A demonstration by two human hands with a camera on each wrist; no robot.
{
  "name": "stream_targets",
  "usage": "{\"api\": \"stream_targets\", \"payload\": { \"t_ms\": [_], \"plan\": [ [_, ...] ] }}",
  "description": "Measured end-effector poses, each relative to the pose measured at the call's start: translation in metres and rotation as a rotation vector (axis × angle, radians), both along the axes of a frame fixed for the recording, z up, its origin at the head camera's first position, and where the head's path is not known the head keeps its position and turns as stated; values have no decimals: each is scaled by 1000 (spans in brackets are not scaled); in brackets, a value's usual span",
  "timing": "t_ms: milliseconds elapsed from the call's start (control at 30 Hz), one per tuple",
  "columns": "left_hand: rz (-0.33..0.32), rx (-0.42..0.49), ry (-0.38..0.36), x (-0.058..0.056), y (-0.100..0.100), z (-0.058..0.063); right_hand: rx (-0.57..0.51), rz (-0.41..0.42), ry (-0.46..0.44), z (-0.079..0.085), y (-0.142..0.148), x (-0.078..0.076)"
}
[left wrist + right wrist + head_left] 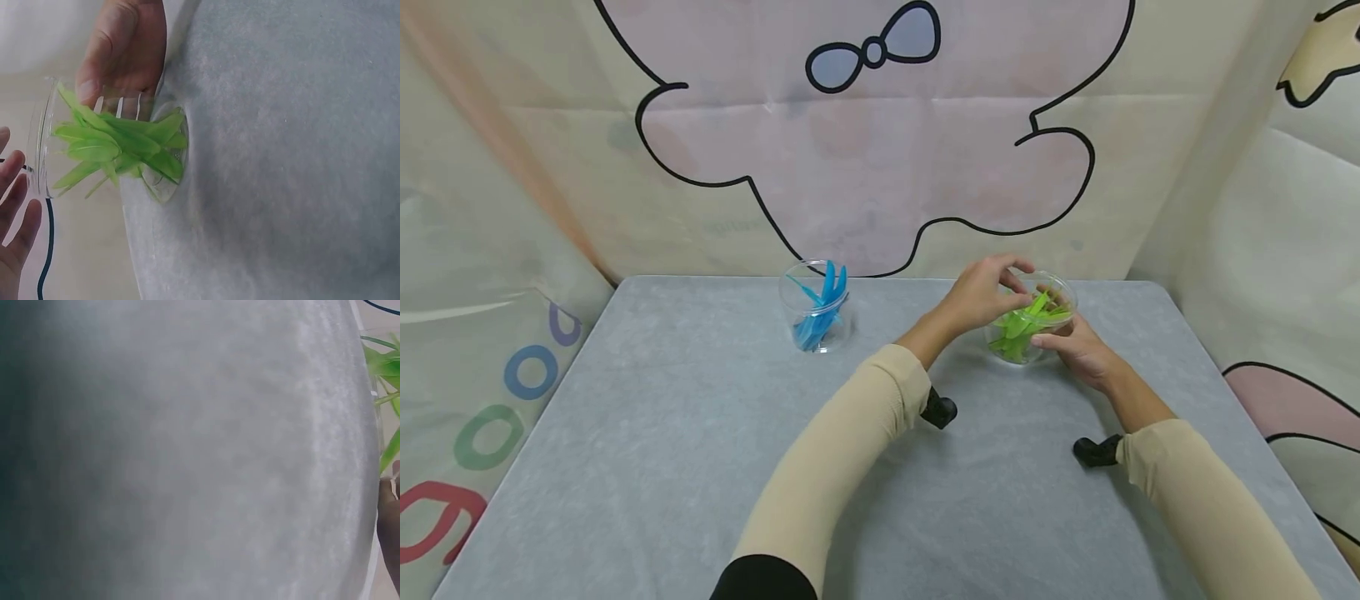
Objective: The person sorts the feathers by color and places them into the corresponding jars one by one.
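Note:
On the far right of the table stands a clear plastic cup (1006,357) of bright green feathers (1018,327). My right hand (1086,354) grips its side, the thumb on the near face and the fingers around the back, seen through the clear wall in the left wrist view. My left hand (985,292) hovers at the cup's rim with fingers apart and nothing between them. The left wrist view shows those fingers (25,228) beside the rim. At the right wrist view's edge, only some green feathers (389,365) and part of a hand (390,534) appear.
A second clear cup (846,332) with blue feathers (820,318) stands at the table's far edge, left of the hands. Grey cloth covers the table (647,433). A printed curtain (850,150) hangs right behind it.

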State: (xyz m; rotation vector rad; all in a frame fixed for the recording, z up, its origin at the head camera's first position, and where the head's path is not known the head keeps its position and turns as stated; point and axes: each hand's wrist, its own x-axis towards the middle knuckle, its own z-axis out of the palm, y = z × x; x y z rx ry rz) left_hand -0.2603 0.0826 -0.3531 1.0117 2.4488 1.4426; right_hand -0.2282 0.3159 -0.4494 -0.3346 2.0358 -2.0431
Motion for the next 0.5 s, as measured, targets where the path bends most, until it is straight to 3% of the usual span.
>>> {"api": "stream_targets", "payload": {
  "t_ms": [267, 500],
  "plan": [
    [-48, -54, 27, -3, -12, 12, 51, -8, 43, 7, 10, 0],
    [-52, -47, 78, -11, -51, 34, 46, 75, 44, 26, 27, 1]
  ]
}}
